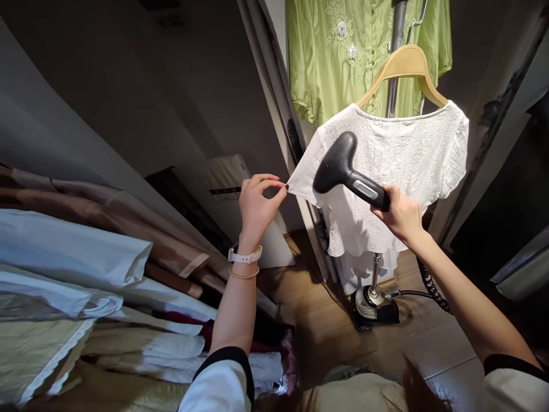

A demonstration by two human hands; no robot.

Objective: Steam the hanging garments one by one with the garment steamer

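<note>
A white short-sleeved top [398, 154] hangs on a wooden hanger [405, 62] hooked to a metal pole [398, 26]. My left hand [261, 203] pinches the hem corner of the left sleeve and holds it stretched out to the side. In my right hand [401, 213] is a black garment steamer head [338, 163], gripped by its handle. The steamer head is in front of the top, by the stretched sleeve; whether it touches the cloth I cannot tell. Part of the top is hidden behind it.
Behind the top hangs a green embroidered blouse [306, 63]. The steamer base [372, 303] stands on the wooden floor [317, 343], with a hose [416, 293] running from it and a thin cord [311, 273] nearby. Several garments [64, 246] hang along the left.
</note>
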